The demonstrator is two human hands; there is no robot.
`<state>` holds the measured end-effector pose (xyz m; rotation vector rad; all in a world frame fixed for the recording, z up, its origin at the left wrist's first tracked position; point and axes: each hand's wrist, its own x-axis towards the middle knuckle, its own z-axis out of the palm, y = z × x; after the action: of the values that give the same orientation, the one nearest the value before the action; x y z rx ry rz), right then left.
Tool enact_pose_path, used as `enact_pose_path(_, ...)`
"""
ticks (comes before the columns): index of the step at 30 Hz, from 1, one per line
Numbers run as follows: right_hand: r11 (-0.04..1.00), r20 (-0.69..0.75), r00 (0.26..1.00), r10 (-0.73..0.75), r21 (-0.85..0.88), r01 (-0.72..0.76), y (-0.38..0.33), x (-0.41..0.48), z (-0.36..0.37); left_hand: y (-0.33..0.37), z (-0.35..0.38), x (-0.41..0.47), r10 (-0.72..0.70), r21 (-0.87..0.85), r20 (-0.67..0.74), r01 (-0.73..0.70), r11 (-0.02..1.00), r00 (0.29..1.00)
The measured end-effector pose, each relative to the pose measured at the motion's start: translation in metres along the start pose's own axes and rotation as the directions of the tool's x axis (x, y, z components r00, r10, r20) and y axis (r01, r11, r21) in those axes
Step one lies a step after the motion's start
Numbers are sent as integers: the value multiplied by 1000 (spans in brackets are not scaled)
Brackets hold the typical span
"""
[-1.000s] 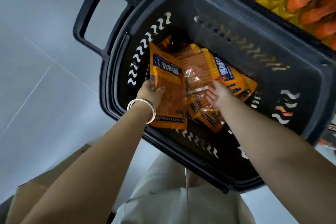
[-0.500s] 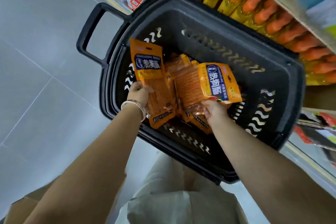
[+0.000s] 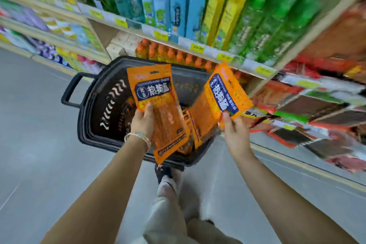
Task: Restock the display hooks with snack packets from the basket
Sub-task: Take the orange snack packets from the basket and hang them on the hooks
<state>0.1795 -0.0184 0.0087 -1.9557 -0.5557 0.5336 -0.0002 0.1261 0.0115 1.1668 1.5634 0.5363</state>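
Hands both loaded: left hand (image 3: 143, 123) grips a flat, glossy orange left packet (image 3: 156, 109) by its near-left edge, upright over the basket (image 3: 89, 117). Right hand (image 3: 235, 130) pinches the right packet (image 3: 221, 97) at its near corner, tilted right. Basket is black moulded plastic with wavy slots and a loop handle (image 3: 72, 91), on smooth grey floor (image 3: 39, 125) beside the shelf; spare packets (image 3: 186, 146) lie inside.
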Motion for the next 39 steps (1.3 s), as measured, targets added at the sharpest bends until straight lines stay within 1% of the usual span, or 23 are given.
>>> enact_pose_path(2, 996, -112, 990, -86, -27, 83, -7, -17, -51, 13, 19, -36, 117, 11, 89, -118, 993, 989)
enact_pose_path(4, 987, -223, 962, -158, -45, 152, -12, -28, -102, 33, 40, -71, 202, 10, 168, -207, 978, 965)
enact_pose_path(6, 981, -288, 938, -192, -37, 189, -20, -36, -154, 56, 62, -102, 303, -12, 235, -309, 951, 923)
enact_pose_path(8, 970, -323, 917, -234, -19, 241, -31, -42, -201, 82, 84, -132, 367, -46, 282, -369, 928, 887)
enact_pose_path(9, 960, -355, 894, -274, -49, 275, -38, -44, -224, 95, 94, -146, 389, -57, 291, -390, 919, 874)
enact_pose_path(12, 936, -446, 823, -351, -137, 325, -54, -43, -285, 135, 119, -179, 496, -60, 303, -503, 862, 814)
enact_pose_path(14, 919, -505, 770, -389, -162, 358, -66, -36, -319, 163, 136, -193, 527, -53, 299, -538, 841, 795)
enact_pose_path(15, 916, -533, 750, -393, -157, 368, -72, -30, -335, 177, 143, -199, 535, -75, 297, -540, 839, 791)
enact_pose_path(17, 904, -575, 708, -410, -152, 399, -88, -17, -365, 208, 160, -208, 583, -150, 295, -566, 810, 757)
enact_pose_path(20, 860, -598, 645, -475, -162, 483, -121, 6, -401, 257, 177, -222, 692, -209, 305, -663, 719, 654)
enact_pose_path(23, 815, -612, 591, -526, -163, 556, -160, 31, -430, 301, 193, -231, 759, -320, 237, -689, 650, 606)
enact_pose_path(25, 782, -619, 556, -555, -162, 601, -188, 50, -446, 329, 203, -236, 786, -355, 198, -705, 614, 585)
enact_pose_path(27, 778, -644, 549, -532, -117, 617, -210, 70, -460, 354, 212, -238, 814, -367, 171, -731, 576, 555)
enact_pose_path(29, 789, -667, 566, -485, -53, 613, -228, 91, -470, 375, 221, -240, 838, -381, 144, -752, 538, 526)
enact_pose_path(31, 779, -696, 593, -405, 77, 622, -241, 112, -478, 392, 230, -240, 840, -407, 136, -744, 530, 525)
enact_pose_path(33, 759, -715, 604, -352, 161, 632, -253, 131, -484, 405, 237, -240, 846, -423, 151, -740, 523, 511)
enact_pose_path(36, 721, -686, 652, -322, 268, 638, -269, 150, -492, 421, 248, -240, 854, -440, 162, -738, 512, 495)
enact_pose_path(39, 723, -650, 696, -305, 317, 614, -281, 163, -499, 432, 258, -242, 857, -435, 162, -744, 507, 489)
